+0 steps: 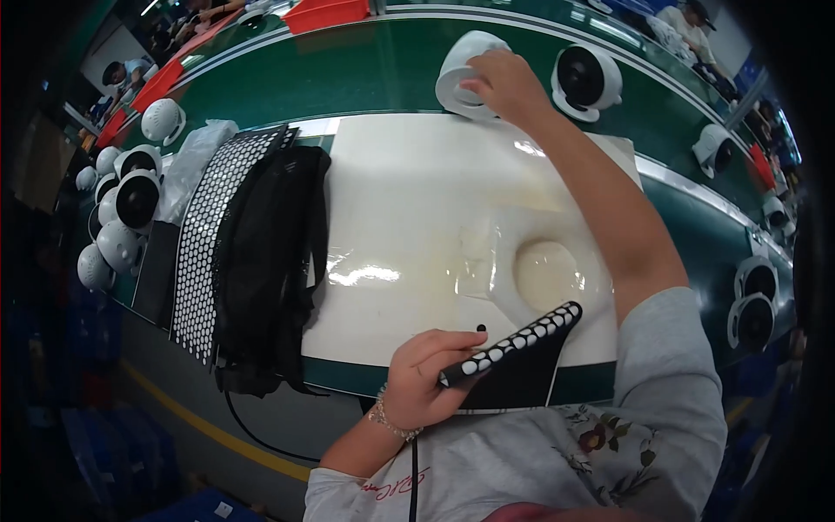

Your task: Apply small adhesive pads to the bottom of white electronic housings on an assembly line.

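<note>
My right arm reaches across to the far side, where my right hand (511,85) is closed on a white rounded camera housing (470,54) on the green belt. Its thumb lies by the housing's round base. Close to my body, my left hand (428,372) grips a black sheet with white round dots (513,344); part of the sheet is folded or tilted away from view. A small black disc (481,329) shows at the tip of a left finger. Between my hands, a pale holder with a round recess (546,271) rests on the white work mat (391,191).
Left of the mat lie a black fabric bag (270,261), a larger dotted sheet (204,244) and clear plastic wrapping (196,161). Several white cameras (117,242) cluster at far left. Another camera (587,80) stands right of my right hand; more sit along the green belt (374,70).
</note>
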`<state>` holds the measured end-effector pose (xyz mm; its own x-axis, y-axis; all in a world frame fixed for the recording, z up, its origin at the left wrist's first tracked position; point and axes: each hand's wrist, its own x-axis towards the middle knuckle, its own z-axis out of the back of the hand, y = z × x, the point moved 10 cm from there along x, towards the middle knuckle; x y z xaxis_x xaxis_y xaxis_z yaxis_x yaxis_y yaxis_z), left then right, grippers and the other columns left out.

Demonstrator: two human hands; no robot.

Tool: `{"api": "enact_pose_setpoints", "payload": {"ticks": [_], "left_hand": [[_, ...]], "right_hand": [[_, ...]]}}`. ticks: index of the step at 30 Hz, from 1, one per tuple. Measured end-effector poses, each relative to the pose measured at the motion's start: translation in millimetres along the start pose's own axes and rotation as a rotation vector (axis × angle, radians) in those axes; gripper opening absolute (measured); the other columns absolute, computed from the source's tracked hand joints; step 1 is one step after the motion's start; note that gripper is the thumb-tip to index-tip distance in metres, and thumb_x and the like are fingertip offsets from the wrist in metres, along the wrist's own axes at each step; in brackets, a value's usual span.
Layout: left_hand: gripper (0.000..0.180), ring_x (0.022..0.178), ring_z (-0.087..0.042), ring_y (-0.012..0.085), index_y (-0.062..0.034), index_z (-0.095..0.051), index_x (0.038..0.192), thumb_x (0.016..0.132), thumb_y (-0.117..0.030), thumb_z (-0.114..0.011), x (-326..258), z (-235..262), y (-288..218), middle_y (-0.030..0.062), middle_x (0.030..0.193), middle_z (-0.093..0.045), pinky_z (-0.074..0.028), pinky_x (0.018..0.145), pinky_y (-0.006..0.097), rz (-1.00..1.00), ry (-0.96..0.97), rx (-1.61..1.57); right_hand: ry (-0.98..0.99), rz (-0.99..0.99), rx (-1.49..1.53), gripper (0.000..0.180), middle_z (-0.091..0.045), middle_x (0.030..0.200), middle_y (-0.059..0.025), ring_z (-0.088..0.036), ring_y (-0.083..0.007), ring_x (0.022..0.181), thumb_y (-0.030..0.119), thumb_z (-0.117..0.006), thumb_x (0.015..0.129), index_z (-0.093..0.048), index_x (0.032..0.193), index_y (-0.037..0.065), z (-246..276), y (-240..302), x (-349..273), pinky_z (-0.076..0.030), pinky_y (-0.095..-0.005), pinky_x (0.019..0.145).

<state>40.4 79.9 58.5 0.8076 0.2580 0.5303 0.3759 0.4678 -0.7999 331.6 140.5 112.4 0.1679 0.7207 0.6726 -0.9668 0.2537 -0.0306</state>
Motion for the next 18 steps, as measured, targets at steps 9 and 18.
{"api": "enact_pose_setpoints", "payload": {"ticks": [9, 18], "left_hand": [[0.018, 0.066, -0.061, 0.0213, 0.0008, -0.055, 0.067, 0.061, -0.002, -0.072, -5, -12, -19, 0.0138, 0.081, -0.063, -0.049, 0.058, 0.028, -0.109, 0.033, -0.073], [0.019, 0.067, -0.06, 0.018, 0.0004, -0.061, 0.083, 0.065, 0.002, -0.068, -7, -41, -9, 0.0102, 0.082, -0.063, -0.047, 0.061, 0.025, 0.091, 0.052, -0.226]], "right_hand": [[-0.004, -0.684, 1.093, 0.024, -0.058, 0.074, -0.0021, -0.054, -0.0046, 0.072, 0.025, -0.056, 0.085, -0.057, 0.092, 0.001, 141, 28, -125, -0.041, -0.0194, 0.06], [0.126, -0.967, 1.073, 0.028, -0.055, 0.078, -0.0013, -0.05, -0.006, 0.067, 0.02, -0.049, 0.088, -0.047, 0.105, -0.001, 141, 58, -218, -0.041, -0.0187, 0.063]]}}
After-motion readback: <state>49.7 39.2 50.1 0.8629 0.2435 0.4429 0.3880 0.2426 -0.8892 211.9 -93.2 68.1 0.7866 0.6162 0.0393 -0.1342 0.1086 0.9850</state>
